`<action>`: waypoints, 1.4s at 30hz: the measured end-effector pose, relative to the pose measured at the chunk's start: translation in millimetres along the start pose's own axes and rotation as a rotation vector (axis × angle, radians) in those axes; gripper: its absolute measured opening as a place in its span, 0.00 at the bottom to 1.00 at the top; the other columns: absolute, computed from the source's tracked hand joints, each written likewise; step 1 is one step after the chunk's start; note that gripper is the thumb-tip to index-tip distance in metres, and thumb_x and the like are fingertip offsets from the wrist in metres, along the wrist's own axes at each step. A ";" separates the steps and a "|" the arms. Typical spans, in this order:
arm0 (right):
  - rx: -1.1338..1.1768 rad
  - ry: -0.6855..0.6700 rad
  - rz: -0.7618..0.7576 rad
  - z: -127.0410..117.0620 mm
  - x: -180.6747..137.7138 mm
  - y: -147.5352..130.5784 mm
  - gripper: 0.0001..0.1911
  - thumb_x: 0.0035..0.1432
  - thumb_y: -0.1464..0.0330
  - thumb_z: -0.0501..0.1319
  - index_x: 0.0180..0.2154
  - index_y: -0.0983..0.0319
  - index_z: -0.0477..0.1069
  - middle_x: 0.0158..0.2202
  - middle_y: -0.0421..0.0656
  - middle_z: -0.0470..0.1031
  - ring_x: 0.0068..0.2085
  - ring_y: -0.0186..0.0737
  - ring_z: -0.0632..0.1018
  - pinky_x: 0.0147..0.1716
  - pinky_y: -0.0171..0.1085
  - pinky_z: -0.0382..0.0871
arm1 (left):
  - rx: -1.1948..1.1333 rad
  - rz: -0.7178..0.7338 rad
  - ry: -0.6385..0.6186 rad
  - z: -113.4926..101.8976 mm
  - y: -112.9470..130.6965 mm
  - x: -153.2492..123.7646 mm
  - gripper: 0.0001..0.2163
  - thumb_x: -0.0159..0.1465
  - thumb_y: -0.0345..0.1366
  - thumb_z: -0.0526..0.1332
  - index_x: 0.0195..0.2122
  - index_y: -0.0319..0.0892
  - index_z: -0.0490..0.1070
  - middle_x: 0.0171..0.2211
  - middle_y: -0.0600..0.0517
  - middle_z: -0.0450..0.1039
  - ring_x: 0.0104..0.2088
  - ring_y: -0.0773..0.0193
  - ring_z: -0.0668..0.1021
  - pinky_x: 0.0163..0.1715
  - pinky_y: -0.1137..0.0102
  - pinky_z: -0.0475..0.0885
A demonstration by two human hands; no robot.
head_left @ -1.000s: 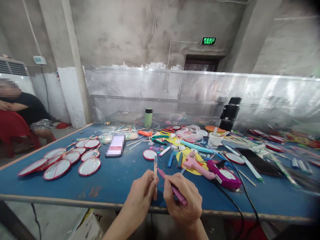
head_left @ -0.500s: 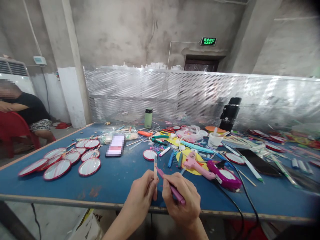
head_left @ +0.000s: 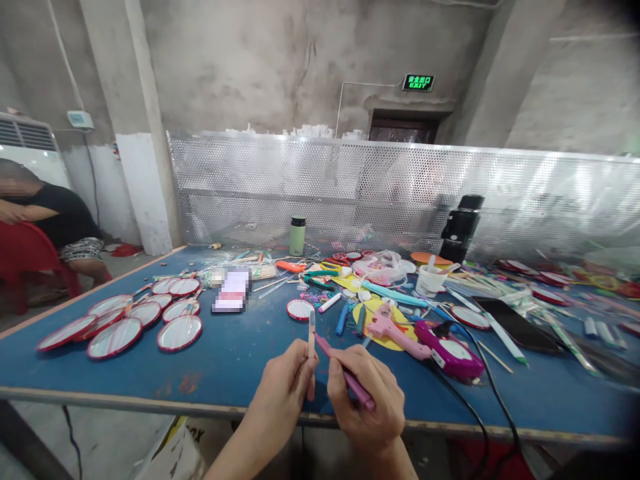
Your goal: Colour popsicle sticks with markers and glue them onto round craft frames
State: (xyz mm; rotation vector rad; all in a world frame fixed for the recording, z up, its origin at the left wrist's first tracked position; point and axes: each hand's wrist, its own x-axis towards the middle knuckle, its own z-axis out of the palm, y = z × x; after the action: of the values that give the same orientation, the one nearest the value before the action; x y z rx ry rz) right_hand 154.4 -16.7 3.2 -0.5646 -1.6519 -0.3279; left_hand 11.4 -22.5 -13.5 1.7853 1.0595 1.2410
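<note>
Near the table's front edge, my left hand pinches a flat wooden craft stick upright; its upper end is coloured bluish-grey. My right hand grips a pink marker like a pen, with the tip pointing up and left beside the stick. A small gap shows between the tip and the stick. Just beyond the stick lies a small round disc with a red rim. Several larger red-rimmed discs are grouped on the left of the table, some overlapping.
A pink glue gun rests on a yellow disc, with a purple power strip and black cables to its right. Further back are a phone, a green bottle, a white cup and a black flask. A person sits at far left.
The marker in my right hand has shifted slightly right, its tip drawing away from the stick. My left hand and the stick stay in nearly the same place.
</note>
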 end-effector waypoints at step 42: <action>0.091 -0.088 -0.018 -0.8 -2.6 0.2 0.10 0.59 0.79 0.59 0.41 0.63 0.72 0.28 0.42 0.74 0.27 0.35 0.74 0.28 0.35 0.68 | -0.034 0.012 0.019 1.4 -2.6 0.3 0.15 0.71 0.46 0.51 0.31 0.42 0.63 0.25 0.57 0.63 0.26 0.68 0.65 0.28 0.75 0.60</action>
State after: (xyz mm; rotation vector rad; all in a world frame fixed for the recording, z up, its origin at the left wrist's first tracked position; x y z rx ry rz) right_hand 155.4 -17.4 0.7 -0.5028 -1.7485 -0.2425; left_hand 12.2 -21.3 -16.1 1.7598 1.0337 1.2783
